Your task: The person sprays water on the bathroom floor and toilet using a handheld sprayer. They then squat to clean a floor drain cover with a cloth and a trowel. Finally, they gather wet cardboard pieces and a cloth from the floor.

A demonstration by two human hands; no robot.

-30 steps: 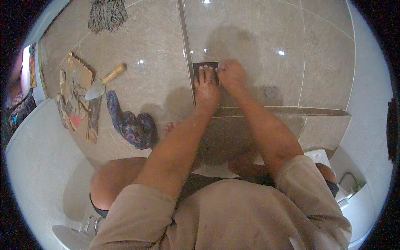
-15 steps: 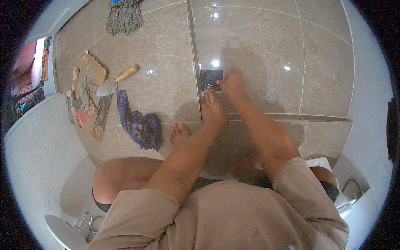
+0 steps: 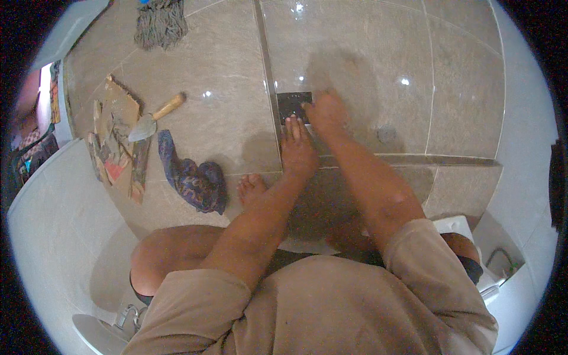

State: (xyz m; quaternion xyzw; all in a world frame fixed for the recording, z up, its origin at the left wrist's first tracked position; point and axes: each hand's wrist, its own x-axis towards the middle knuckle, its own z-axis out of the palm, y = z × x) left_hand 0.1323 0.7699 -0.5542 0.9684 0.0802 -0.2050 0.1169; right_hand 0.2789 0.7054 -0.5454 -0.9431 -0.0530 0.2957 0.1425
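A dark, glossy square piece (image 3: 291, 102) lies at floor level beside the tile seam, and I cannot tell whether it is a plate or a recess. My left hand (image 3: 299, 152) reaches to its near edge, fingers stretched out and fingertips resting there. At its right edge is my right hand (image 3: 329, 118), fingers curled in and a digit touching the dark surface. Whatever those curled fingers may hold is hidden. A round drain cover (image 3: 386, 135) is set in the floor to the right of my right hand.
To the left lie a trowel (image 3: 144, 127) with a wooden handle, torn cardboard and board scraps (image 3: 112, 148), and a bunched patterned cloth (image 3: 198, 183). A grey mop head (image 3: 161, 26) is at the far left. A raised ledge (image 3: 408, 158) crosses in front of me.
My view has shifted slightly, so the floor things appear a little further left. The left fingers still rest at the square's near edge; the right hand stays curled at its right side.
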